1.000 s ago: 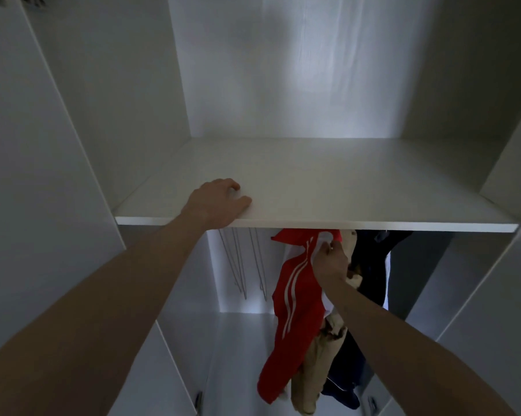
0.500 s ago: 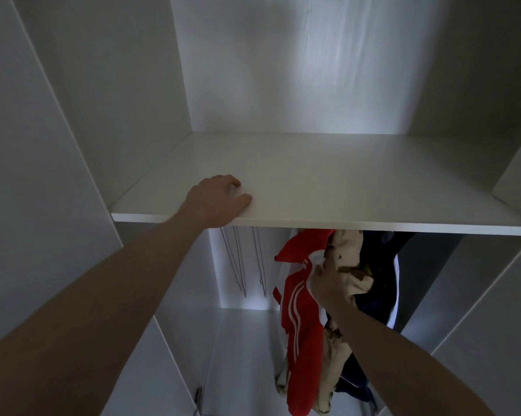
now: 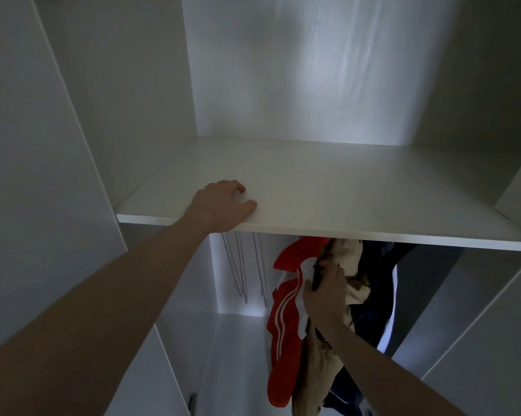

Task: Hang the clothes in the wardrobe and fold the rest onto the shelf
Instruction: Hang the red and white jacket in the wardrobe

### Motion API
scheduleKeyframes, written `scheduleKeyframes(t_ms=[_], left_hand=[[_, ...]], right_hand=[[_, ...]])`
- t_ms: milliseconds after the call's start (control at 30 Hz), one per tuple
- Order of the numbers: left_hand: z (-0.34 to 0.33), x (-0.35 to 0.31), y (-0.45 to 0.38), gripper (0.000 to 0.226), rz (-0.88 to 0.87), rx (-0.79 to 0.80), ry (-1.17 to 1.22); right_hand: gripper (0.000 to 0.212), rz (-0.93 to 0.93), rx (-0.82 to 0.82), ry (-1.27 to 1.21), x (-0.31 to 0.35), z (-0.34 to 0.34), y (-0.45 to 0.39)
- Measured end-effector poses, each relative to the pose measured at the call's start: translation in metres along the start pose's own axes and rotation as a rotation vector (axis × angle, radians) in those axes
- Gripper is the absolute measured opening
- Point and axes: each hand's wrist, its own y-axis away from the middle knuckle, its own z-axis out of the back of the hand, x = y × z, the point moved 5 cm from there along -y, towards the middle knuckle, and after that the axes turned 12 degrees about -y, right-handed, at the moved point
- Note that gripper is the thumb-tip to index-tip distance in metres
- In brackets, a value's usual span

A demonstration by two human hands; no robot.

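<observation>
My left hand (image 3: 220,207) rests on the front edge of the white wardrobe shelf (image 3: 343,193), fingers loosely curled, holding nothing. Below the shelf hang a red jacket with white stripes (image 3: 284,319), a beige garment (image 3: 343,265) and a dark navy garment (image 3: 376,280). My right hand (image 3: 325,292) grips the beige garment near its top, between the red jacket and the navy one. The rail and the tops of the hangers are hidden behind the shelf.
Several bare wire hangers (image 3: 244,268) hang under the shelf to the left of the clothes. White side panels (image 3: 43,175) close in on both sides. The wardrobe floor (image 3: 238,355) shows below, left of the clothes.
My right hand has pulled the beige garment up and forward beside the red jacket, whose top has shifted left. The left hand has stayed on the shelf edge.
</observation>
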Motion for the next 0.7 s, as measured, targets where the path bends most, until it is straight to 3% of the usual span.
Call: scheduleKeyframes(t_ms=[100,200,267,433,633,700], left_hand=[[0.001,-0.002,0.001,0.056,-0.002,-0.003,-0.004],[0.001,-0.002,0.001,0.057,-0.004,0.005,-0.002],[0.001,-0.002,0.001,0.058,-0.002,0.004,0.000],[0.000,-0.002,0.000,0.058,0.002,-0.007,0.011],[0.000,-0.001,-0.001,0.055,0.007,-0.036,0.030],[-0.001,0.000,-0.002,0.055,0.006,-0.043,0.041]], right_hand=[[0.031,0.140,0.178,-0.094,0.028,-0.019,0.005],[0.031,0.078,0.483,-0.147,0.036,-0.057,0.008],[0.041,0.000,0.579,-0.098,0.033,-0.080,0.007],[0.061,-0.252,0.652,0.098,0.022,-0.123,0.002],[0.046,-0.314,0.666,0.314,0.006,-0.145,-0.003],[0.035,-0.375,0.641,0.203,0.005,-0.144,-0.003]])
